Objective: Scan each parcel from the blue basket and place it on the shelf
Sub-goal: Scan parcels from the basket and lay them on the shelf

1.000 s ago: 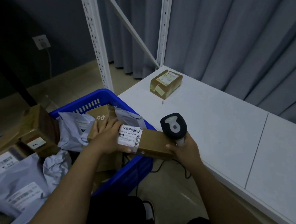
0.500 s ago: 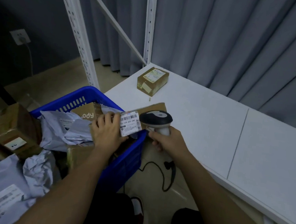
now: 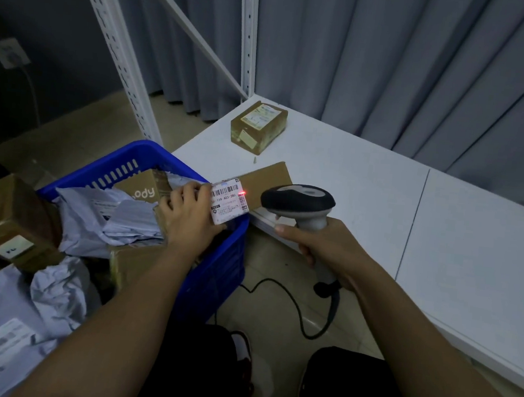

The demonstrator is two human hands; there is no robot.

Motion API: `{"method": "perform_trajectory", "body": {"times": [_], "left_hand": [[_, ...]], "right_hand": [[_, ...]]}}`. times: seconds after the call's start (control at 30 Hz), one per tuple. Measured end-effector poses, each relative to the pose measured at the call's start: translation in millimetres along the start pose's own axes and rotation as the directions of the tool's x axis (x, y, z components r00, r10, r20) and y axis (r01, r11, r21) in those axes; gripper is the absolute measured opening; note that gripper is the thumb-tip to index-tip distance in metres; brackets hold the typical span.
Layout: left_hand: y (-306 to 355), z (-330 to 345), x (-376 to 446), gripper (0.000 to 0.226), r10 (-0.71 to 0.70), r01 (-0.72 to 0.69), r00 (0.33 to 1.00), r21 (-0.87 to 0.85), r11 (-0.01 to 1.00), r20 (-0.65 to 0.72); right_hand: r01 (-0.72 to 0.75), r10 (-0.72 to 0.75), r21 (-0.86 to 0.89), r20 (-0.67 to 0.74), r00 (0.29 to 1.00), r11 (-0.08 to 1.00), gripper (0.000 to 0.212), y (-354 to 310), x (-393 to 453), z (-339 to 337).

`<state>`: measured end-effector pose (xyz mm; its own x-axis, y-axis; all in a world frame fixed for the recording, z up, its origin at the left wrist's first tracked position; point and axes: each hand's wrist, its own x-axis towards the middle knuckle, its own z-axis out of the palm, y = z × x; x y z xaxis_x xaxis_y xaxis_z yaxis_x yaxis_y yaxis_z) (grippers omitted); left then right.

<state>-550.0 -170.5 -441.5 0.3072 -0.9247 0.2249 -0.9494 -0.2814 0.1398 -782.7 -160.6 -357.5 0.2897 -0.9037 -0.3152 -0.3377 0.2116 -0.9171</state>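
Two hands gripping | left (image 3: 188,217): parcel (image 3: 265,182) | right (image 3: 323,249): scanner (image 3: 298,202) | red dot newly on label (image 3: 229,205)

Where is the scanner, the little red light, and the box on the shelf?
barcode scanner (image 3: 299,199), head view, on its dark rounded head.
red scanner light (image 3: 243,193), head view, on the glowing dot at the label's edge.
taped cardboard box (image 3: 258,124), head view, on its top face.

White barcode label (image 3: 229,205) on the held brown parcel (image 3: 267,182), centre of frame, reading "159-A03-280" under the bars, smaller print illegible, brown box (image 3: 141,188) in the blue basket (image 3: 214,277), left of centre, showing letters "ody"
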Motion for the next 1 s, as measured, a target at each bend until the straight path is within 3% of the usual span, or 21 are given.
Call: {"method": "perform_trajectory", "body": {"times": [0.37, 0.67, 0.83, 1.0], "left_hand": [[3, -1, -1, 0.084, -0.011, 0.011, 1.0, -0.006, 1.0, -0.001], [7, -2, 6, 0.1, -0.057, 0.059, 0.998, -0.058, 0.997, 0.036], [43, 2, 29, 0.088, 0.061, -0.072, 0.996, -0.19, 0.979, -0.062], [107, 24, 69, 0.082, 0.274, -0.273, 0.961, -0.068, 0.96, 0.019]], "right_hand": [[0.043, -0.043, -0.003, -0.028, 0.999, 0.999, 0.034, 2, 1, -2], [0.071, -0.069, 0.043, -0.048, 0.996, 0.997, 0.031, 8, 14, -11], [-0.02, 0.077, 0.242, -0.228, 0.971, 0.97, 0.024, 21, 33, -29], [-0.027, 0.187, 0.364, -0.411, 0.892, 0.931, 0.022, 45, 46, -60]]}}
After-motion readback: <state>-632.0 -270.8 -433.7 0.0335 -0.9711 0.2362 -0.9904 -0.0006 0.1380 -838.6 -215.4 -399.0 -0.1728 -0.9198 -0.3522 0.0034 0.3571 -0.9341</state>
